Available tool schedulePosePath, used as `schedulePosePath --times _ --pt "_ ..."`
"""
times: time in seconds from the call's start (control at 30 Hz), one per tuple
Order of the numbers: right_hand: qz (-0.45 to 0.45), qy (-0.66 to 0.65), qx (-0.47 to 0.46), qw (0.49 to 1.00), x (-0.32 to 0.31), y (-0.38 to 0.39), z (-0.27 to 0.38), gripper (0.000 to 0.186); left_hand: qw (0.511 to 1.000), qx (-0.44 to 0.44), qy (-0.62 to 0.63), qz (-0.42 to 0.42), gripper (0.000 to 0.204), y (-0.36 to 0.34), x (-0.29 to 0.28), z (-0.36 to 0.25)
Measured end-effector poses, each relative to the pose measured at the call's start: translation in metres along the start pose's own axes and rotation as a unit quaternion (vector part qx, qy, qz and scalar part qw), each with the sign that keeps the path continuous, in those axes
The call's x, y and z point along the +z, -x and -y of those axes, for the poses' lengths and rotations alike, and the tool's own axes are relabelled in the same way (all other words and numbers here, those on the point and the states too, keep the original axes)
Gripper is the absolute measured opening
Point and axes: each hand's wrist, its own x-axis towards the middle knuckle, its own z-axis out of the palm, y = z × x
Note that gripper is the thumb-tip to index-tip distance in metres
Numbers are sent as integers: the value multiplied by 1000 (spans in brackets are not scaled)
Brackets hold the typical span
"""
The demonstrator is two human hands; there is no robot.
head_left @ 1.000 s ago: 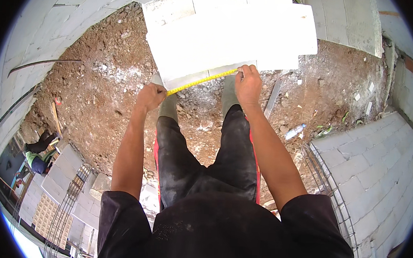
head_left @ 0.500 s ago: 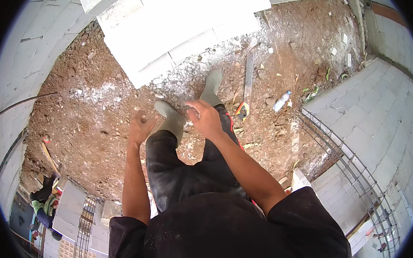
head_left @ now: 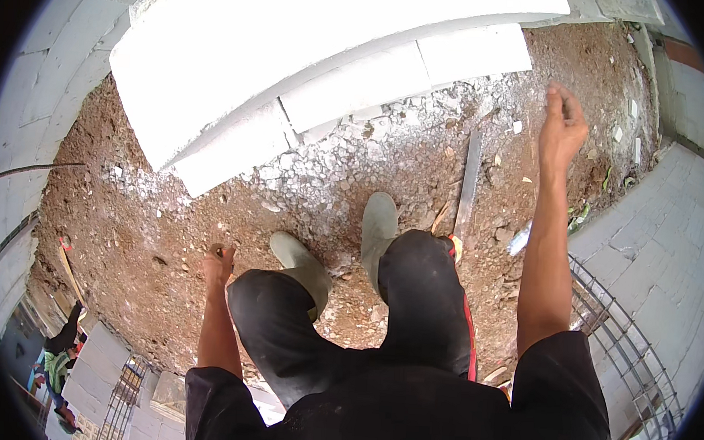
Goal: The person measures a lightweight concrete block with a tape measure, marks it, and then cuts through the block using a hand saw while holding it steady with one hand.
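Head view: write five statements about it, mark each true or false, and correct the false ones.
1. In the picture, the bare right hand is higher than the bare left hand. True.
2. The two hands touch. False: they are wide apart.
3. The long grey metal blade lies right of the grey-green rubber boots. True.
4. The boots stand on the white rectangular blocks. False: they stand on brown, stony soil.
5. The clear plastic bottle is partly hidden by the right forearm. True.
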Motion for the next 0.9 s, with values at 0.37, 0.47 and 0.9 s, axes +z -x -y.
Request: schedulePosePath --times 0.37,0.47,0.9 --pt "73 50 -105 991 77 -214 133 90 846 70 295 -439 58 -104 9 -9" --pt "79 106 -104 986 116 -274 92 97 758 230 390 -470 57 -37 -131 -142" --pt "-9 71 -105 992 72 -195 109 104 804 388 279 -355 112 55 -190 -316"
